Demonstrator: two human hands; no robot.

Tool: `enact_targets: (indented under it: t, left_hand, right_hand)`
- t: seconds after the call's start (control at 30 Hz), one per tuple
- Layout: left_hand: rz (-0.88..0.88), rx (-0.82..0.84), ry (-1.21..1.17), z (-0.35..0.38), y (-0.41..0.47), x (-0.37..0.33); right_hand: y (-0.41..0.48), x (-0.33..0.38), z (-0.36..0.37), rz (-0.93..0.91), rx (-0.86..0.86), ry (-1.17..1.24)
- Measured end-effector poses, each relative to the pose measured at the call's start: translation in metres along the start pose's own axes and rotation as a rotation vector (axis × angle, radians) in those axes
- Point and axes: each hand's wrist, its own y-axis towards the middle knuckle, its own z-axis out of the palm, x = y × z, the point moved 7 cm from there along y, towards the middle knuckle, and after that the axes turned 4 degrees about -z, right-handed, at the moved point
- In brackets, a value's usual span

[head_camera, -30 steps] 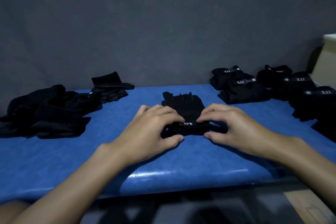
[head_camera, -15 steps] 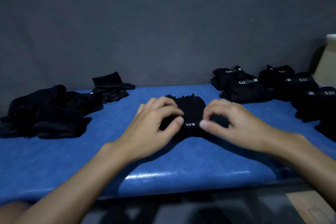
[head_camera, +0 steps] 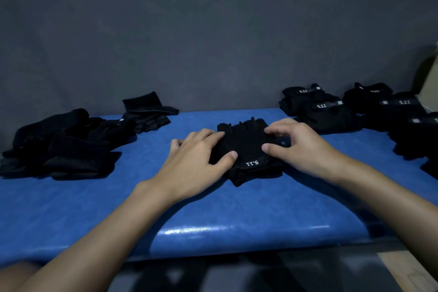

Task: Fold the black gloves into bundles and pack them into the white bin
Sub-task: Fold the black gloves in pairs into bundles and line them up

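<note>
Left grip [head_camera: 196, 156]: grasping the black fabric glove [head_camera: 246, 147] with the white 5.11 mark. Your fingers curl over its 9 o'clock edge and your thumb presses on top.
Right grip [head_camera: 301, 147]: clenched on the same glove from 3 o'clock, thumb on top, fingertips bent onto the far corner.
Glove position: it lies mid-surface on the glossy blue padded worktop [head_camera: 213, 216], cuff towards you at 6 o'clock and finger stubs at 12 o'clock. By my reading it is not yet a bundle.
Risk, fold springs open: layered edges show at the 6 o'clock end. If you lift either thumb before the tuck is made, the fabric will probably relax flat.
Risk, sliding: the worktop looks slick. If you push instead of pinching, the glove could skate towards 12 o'clock.
Risk, skewed roll: your two thumbs sit at uneven depths, so one side may roll ahead of the other and leave a lopsided bundle.
Loose heap of black gloves [head_camera: 59, 147]: at 9 o'clock, well apart, so a snag there is unlikely.
Folded black bundles with 5.11 tabs [head_camera: 331, 114]: at 2 o'clock, near your right wrist. A wide swing of that arm could knock them.
White bin: I cannot make it out plainly. Only a pale box-like shape [head_camera: 430, 87] shows at the 3 o'clock edge. If that is it, you would have to carry over the finished bundles, and a weak tuck could open on the way.
</note>
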Motion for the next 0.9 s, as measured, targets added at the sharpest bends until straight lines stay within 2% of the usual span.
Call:
enact_targets:
  t: [0.17,0.3,0.37,0.47,0.9]
  left_hand:
    - [0.000,0.002,0.062,0.001,0.000,-0.001]
    - [0.065,-0.049,-0.032,-0.004,-0.001,-0.004]
    - [0.117,-0.048,-0.051,-0.005,-0.001,-0.009]
    - [0.153,0.022,-0.034,0.000,0.000,-0.011]
    - [0.164,0.144,0.231,0.009,0.000,-0.005]
  right_hand:
    - [0.001,-0.011,0.005,0.064,0.060,-0.112]
    - [0.001,0.004,-0.004,-0.096,-0.062,-0.004]
    - [0.000,0.012,-0.003,-0.144,-0.054,0.100]
    - [-0.001,0.013,0.005,-0.133,0.018,0.110]
    - [-0.008,-0.003,0.023,-0.052,0.408,-0.228]
